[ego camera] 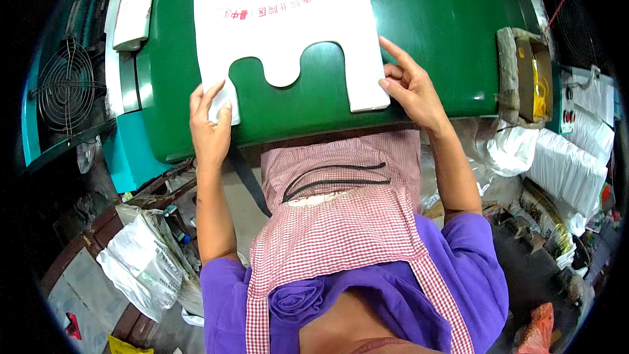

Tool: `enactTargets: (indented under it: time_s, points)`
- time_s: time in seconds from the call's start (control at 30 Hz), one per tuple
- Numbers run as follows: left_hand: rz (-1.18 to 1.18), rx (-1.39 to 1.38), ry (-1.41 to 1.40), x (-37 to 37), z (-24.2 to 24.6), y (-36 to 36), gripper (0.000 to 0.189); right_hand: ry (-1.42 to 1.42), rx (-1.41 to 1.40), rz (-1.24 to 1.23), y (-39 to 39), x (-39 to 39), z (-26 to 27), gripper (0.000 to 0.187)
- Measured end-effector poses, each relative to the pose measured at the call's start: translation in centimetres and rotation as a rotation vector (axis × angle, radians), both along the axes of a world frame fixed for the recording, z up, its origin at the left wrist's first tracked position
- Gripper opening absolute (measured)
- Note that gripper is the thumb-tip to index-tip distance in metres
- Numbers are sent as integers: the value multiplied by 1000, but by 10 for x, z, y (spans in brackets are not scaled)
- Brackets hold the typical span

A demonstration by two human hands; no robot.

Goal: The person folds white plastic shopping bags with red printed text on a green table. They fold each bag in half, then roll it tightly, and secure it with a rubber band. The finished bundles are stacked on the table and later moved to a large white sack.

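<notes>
A stack of white plastic vest-style bags (pixel 285 34), with red print, lies flat on the green surface (pixel 432 19) before me. Its two handle parts point towards my body, with a rounded tab between the cut-outs. My left hand (pixel 211 120) lies over the end of the left handle, thumb and forefinger on top; whether it grips is unclear. At the outer edge of the right handle, my right hand (pixel 410 86) touches the side with thumb and fingertips, its forefinger stretched along the edge.
Another folded white stack (pixel 136 5) lies at the upper left, above a round wire fan guard (pixel 68 86). An open box (pixel 533 78) with yellow cord sits at the right edge, near a control panel with red buttons (pixel 567 116). White bundles (pixel 565 162) stand at right; plastic bags (pixel 142 260) lie lower left.
</notes>
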State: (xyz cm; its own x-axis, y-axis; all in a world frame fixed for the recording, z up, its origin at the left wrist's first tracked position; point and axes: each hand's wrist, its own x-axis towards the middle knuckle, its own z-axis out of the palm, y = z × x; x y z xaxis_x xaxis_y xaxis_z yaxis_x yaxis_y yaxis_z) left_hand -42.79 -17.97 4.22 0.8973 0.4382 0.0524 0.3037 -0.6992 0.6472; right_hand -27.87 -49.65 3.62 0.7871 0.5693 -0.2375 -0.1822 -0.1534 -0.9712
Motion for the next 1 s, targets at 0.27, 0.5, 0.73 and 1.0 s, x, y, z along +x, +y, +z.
enactTargets:
  time_s: [0.27,0.5,0.73,1.0]
  points:
    - [45,-63,-141,-29,-19,6,35,-22,34,99,-14,-9,-2,56]
    - [-538,112,-387,15,4,-78,38,-89,-79,74,-14,-18,0,47]
    - [-645,6,-425,57,-25,-131,28,-67,-114,92,-17,-17,0,43]
    - [-549,-255,-288,62,-22,-125,9,93,30,22,-14,-19,3,55]
